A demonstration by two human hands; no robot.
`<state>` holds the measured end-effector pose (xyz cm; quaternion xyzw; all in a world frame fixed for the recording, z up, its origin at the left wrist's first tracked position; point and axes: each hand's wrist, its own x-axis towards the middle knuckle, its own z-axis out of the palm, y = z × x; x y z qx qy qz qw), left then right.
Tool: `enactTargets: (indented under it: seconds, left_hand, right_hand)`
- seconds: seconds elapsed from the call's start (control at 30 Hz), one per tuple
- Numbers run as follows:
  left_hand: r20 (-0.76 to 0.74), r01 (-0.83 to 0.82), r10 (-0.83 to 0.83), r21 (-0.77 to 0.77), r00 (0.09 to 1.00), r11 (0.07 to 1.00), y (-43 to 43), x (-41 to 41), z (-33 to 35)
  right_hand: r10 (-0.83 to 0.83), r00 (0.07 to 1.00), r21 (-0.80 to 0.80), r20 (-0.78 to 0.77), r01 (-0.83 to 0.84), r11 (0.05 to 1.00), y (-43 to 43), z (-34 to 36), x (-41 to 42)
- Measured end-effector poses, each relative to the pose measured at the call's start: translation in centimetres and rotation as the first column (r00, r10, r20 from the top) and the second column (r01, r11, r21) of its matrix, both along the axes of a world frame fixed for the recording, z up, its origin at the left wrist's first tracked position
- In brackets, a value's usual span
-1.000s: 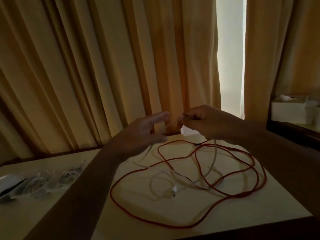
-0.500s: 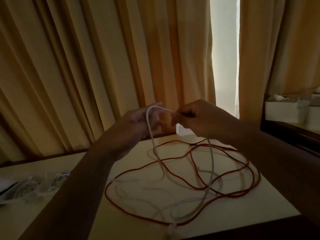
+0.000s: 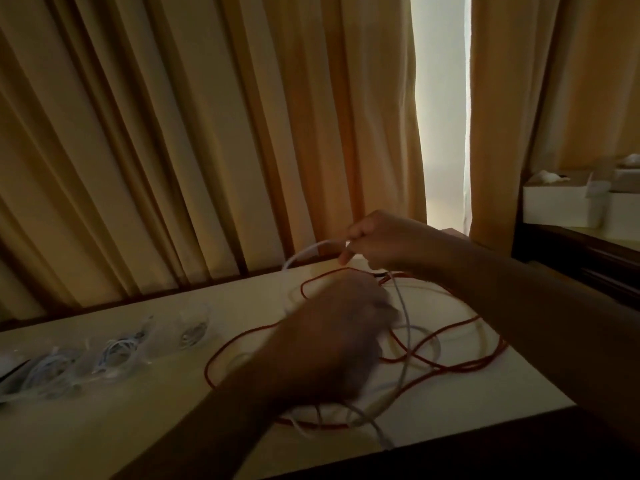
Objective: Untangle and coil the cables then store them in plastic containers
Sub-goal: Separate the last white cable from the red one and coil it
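Observation:
A long red cable [image 3: 460, 367] lies in loose loops on the pale table [image 3: 138, 427], tangled with a white cable [image 3: 407, 327]. My right hand [image 3: 384, 237] is raised above the far side of the table and pinches the white cable, which arcs out to the left of it and hangs down to the table. My left hand [image 3: 332, 337] is blurred, low over the cable loops; whether it holds anything cannot be made out. Clear plastic containers [image 3: 117, 355] with coiled pale cables inside sit in a row at the table's left.
Yellow curtains [image 3: 207, 133] hang right behind the table, with a bright gap at the right. White boxes [image 3: 561, 199] stand on a dark shelf at the far right. The table's dark front edge [image 3: 485, 441] runs close below the cables.
My left hand has let go near the right hand and dropped down over the loops. The right hand keeps hold of the white cable. The view has tilted slightly.

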<state>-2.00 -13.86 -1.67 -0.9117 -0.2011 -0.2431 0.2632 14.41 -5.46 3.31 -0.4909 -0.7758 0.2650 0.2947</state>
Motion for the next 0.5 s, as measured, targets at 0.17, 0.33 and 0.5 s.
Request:
enactTargets:
  seconds: [0.17,0.33,0.5]
  left_hand:
    - [-0.375,-0.255,0.137,-0.286,0.917,0.924,1.8,2.0,-3.3]
    - [-0.289,-0.269,0.117,-0.570,0.950,0.776,5.0,0.0,-3.2]
    - [0.127,-0.232,0.382,-0.610,0.915,0.758,7.6,-4.1,-0.5]
  right_hand:
    - [-0.002,0.990,-0.121,-0.143,-0.015,0.993,2.0,-1.9,-0.3]
    - [-0.057,0.975,0.214,0.216,0.009,0.977,2.1,-4.7,3.4]
    - [0.260,0.807,-0.195,0.530,-0.183,0.964,-0.6,-6.7,8.1]
